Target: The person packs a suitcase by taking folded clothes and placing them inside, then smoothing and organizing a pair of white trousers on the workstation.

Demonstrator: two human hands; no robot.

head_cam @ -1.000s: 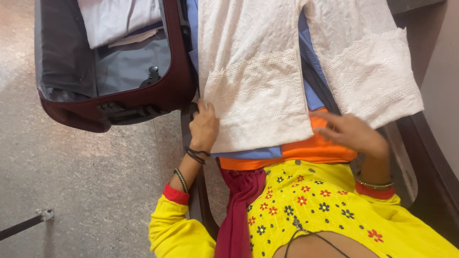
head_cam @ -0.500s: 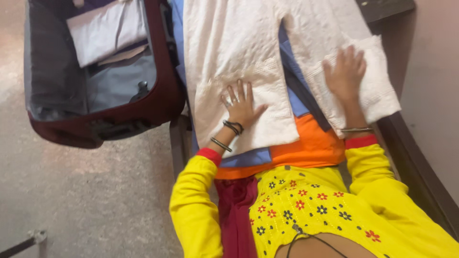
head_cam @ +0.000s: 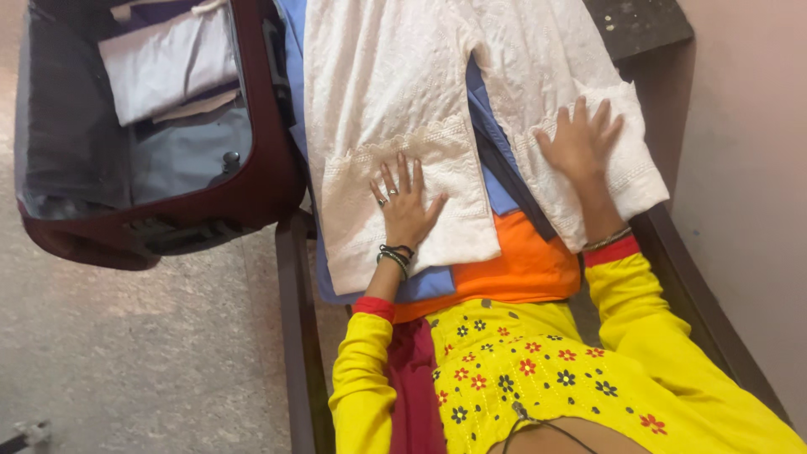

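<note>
Open maroon suitcase [head_cam: 252, 189] sits on the floor at the left, folded clothes inside. On the desk [head_cam: 294, 336], a white embroidered garment [head_cam: 395, 84] lies spread over blue and orange clothes. Left hand [head_cam: 406, 204] and right hand [head_cam: 580, 143] both press flat on it, fingers splayed, gripping nothing. Push unevenly and I'd guess the stack slides off the edge.

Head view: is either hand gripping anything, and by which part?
Nothing is gripped. The left hand and right hand lie flat, fingers spread, on the white garment legs near the hems.
</note>
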